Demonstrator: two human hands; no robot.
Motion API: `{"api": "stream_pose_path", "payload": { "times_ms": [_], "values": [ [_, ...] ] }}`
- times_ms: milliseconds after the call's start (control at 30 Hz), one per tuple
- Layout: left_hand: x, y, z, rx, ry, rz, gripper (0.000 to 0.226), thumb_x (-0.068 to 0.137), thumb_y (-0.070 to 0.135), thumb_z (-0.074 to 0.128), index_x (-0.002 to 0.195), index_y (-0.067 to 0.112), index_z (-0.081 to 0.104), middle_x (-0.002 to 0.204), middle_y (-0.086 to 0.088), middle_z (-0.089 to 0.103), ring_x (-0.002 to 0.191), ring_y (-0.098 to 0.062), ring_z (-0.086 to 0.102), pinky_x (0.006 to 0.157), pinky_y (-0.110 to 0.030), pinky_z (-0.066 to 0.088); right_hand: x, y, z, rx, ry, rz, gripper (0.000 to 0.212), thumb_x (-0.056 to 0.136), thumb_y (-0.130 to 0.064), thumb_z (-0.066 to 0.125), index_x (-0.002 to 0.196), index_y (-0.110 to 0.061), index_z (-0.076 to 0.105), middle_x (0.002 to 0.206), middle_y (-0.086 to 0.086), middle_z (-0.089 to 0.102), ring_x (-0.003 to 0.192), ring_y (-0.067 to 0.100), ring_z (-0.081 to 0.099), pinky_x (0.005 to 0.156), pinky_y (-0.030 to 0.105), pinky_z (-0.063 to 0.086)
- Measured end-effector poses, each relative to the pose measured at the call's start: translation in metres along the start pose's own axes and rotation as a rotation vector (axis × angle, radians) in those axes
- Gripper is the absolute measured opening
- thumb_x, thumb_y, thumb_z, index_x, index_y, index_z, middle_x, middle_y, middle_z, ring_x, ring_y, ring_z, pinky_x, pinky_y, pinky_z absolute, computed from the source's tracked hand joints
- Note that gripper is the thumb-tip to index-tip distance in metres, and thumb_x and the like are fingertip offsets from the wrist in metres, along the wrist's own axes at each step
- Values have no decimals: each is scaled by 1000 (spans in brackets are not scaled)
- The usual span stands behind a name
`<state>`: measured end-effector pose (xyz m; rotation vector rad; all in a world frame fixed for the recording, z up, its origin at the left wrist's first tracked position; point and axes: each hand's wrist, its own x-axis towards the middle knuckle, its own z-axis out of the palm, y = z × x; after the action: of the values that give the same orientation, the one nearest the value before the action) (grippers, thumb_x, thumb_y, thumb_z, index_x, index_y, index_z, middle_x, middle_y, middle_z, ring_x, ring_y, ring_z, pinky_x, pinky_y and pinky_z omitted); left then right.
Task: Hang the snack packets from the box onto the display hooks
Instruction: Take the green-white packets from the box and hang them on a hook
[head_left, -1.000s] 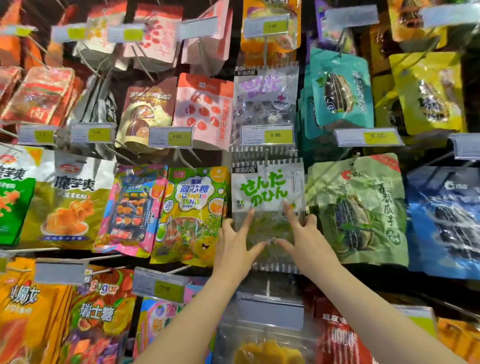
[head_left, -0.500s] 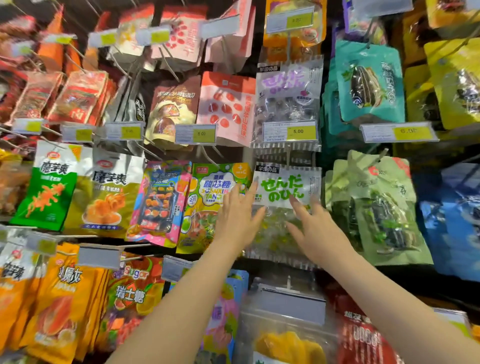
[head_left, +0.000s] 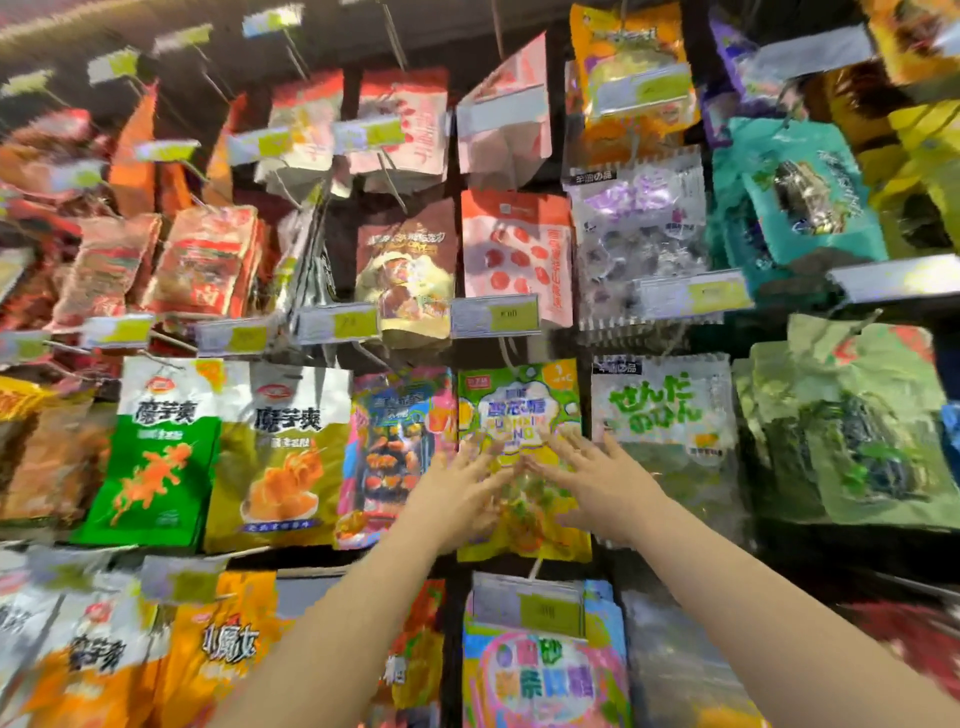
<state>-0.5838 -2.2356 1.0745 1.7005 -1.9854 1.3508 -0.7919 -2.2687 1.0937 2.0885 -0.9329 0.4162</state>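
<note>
Both our arms come up from the bottom of the view, bare forearms angled in toward each other. Our left hand (head_left: 457, 493) and right hand (head_left: 605, 483) sit side by side, palms facing the rack. The fingers (head_left: 587, 452) are straight and fanned wide, with nothing pinched or gripped in either hand.

They're in front of the lower half of the yellow-green packet (head_left: 519, 410). It hangs in the middle row between a pink and blue packet (head_left: 395, 441) and a clear packet (head_left: 660, 410) with green lettering. It's too blurry to say if the fingertips actually touch the film.

The packets are flat, glossy plastic pouches, a bit crinkly, and the clear one has a zigzag-cut top edge. A rectangular white-and-yellow price tag (head_left: 496, 316) sits just above the yellow-green one.
</note>
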Motion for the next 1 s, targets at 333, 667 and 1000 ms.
{"api": "stream_pose_path", "payload": {
  "times_ms": [333, 667, 1000],
  "values": [
    [26, 8, 52, -89, -139, -26, 76, 92, 47, 43, 146, 41, -10, 157, 3, -22, 147, -21, -12, 117, -53, 13, 32, 9, 45, -9, -118, 74, 69, 94, -53, 30, 148, -30, -5, 158, -3, -14, 146, 17, -9, 118, 49, -3],
    [22, -34, 66, -264, -245, -691, 88, 91, 50, 48, 145, 34, -19, 150, -12, -36, 139, -45, -24, 110, -67, 11, 91, -29, 38, -9, 63, 12, 78, 86, -60, 44, 146, -41, -3, 158, -4, -11, 146, 23, -6, 114, 55, -4],
    [51, 4, 52, -168, 46, -208, 81, 81, 74, 34, 139, 52, -18, 152, 3, -31, 143, -32, -23, 103, -75, 18, 29, 24, 41, -107, 170, 169, 97, 53, -74, 68, 138, -40, 38, 153, 2, 24, 137, 30, 33, 99, 73, 20]
  ]
}}
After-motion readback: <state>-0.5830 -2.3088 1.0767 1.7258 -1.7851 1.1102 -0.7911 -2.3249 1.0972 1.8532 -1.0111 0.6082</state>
